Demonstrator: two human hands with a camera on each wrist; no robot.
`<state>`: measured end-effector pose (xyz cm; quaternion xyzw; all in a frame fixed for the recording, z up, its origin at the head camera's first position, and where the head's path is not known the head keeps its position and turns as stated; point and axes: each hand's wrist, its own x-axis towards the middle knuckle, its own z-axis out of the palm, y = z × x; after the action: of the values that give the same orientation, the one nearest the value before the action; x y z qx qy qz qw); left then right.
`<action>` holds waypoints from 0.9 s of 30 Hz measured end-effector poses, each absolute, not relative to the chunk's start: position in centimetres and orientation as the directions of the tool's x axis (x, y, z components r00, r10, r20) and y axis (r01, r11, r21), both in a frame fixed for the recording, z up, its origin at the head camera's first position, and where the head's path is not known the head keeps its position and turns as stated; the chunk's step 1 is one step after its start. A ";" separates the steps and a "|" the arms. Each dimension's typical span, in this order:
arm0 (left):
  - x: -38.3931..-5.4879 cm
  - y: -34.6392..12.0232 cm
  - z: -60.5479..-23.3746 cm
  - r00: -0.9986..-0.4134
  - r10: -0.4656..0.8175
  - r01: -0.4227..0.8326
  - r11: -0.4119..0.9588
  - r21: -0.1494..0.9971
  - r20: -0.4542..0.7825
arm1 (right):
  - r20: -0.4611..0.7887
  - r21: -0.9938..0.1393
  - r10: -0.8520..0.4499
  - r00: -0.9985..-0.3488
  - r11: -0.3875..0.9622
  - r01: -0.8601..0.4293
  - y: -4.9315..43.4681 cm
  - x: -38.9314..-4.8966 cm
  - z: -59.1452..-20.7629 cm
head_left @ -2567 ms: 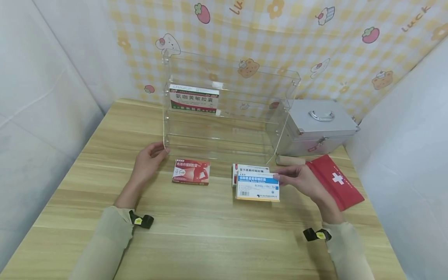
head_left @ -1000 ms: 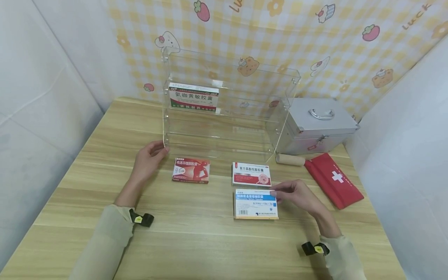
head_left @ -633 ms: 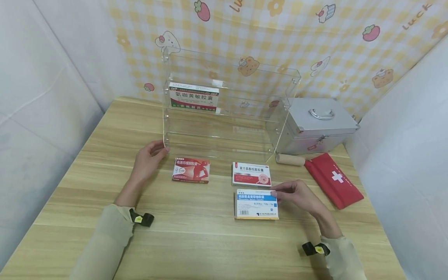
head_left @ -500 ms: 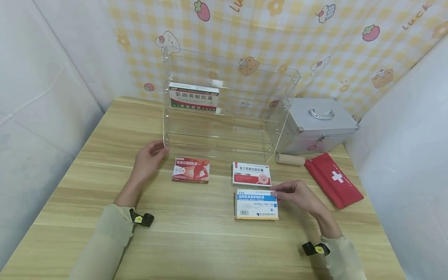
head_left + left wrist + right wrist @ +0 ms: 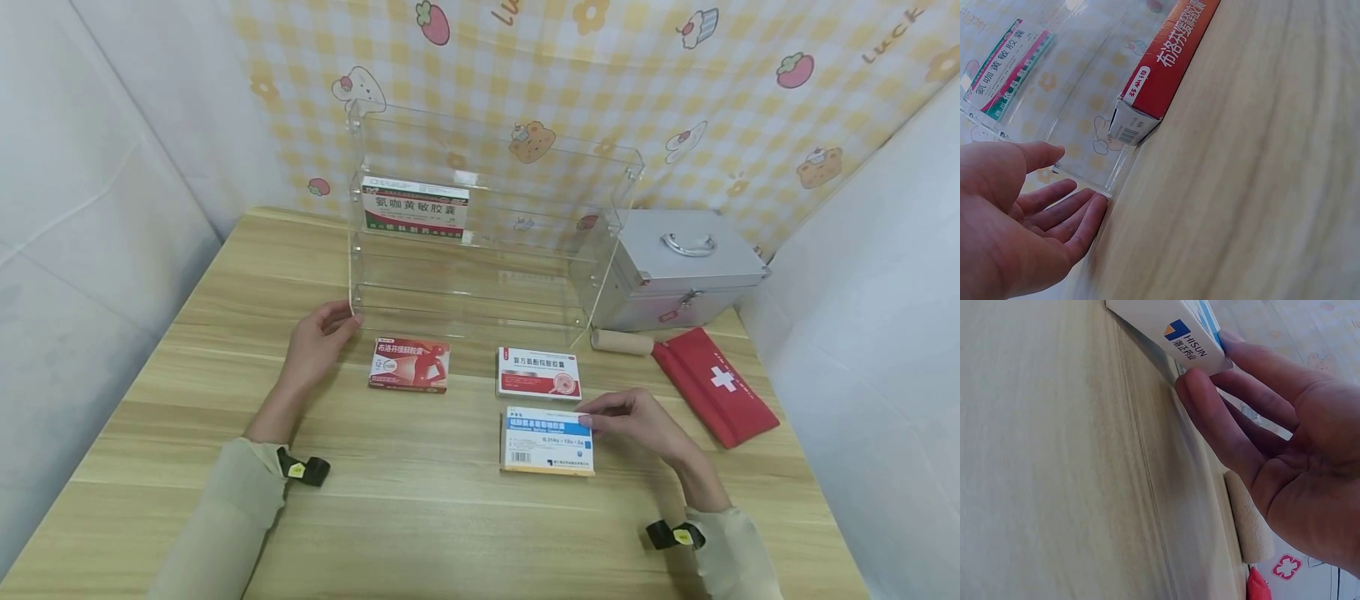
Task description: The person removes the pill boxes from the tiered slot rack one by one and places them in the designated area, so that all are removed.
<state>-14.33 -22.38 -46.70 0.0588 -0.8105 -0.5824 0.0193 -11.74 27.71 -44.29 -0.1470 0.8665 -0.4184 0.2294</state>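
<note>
My right hand pinches a white-and-blue medicine box by its right end. In the right wrist view the thumb and fingertips press on opposite faces of its corner, and the box is tilted close over the tabletop. Just behind it lies a white-and-red medicine box. My left hand holds the front lower left corner of a clear acrylic display rack, thumb and fingers on either side of the edge. Beside that corner lies a red medicine box. A white, red and green medicine box stands on the rack's upper left shelf.
At the rack's right stands a silver metal case with a handle. In front of it are a beige bandage roll and a red pouch with a white cross. A checked yellow cloth hangs behind.
My right hand has drawn the white-and-blue box toward me, uncovering the white-and-red box; lately it has shifted slightly left and tilted. The left hand has stayed at the rack.
</note>
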 end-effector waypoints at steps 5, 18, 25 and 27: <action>-14.4 -22.4 -46.7 -0.993 -0.114 -0.071 0.315 0.946 -0.037 | -0.269 -0.799 -0.452 -0.850 0.598 -0.065 27.6 -11.8 -44.5; -14.4 -22.4 -46.8 -0.993 -0.115 -0.065 0.314 0.947 -0.030 | -0.249 -0.819 -0.450 -0.858 0.571 -0.062 27.4 -11.7 -45.0; -14.5 -22.4 -46.9 -0.993 -0.119 -0.064 0.323 0.944 -0.027 | -0.220 -0.831 -0.465 -0.858 0.549 -0.084 27.5 -11.7 -45.3; -14.4 -22.4 -46.8 -0.993 -0.118 -0.064 0.327 0.943 -0.026 | -0.219 -0.832 -0.468 -0.856 0.547 -0.087 27.5 -11.7 -45.4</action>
<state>-14.43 -22.44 -46.83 0.0558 -0.8141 -0.5775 0.0236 -11.75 27.49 -45.45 -0.1626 0.8533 -0.4471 0.2134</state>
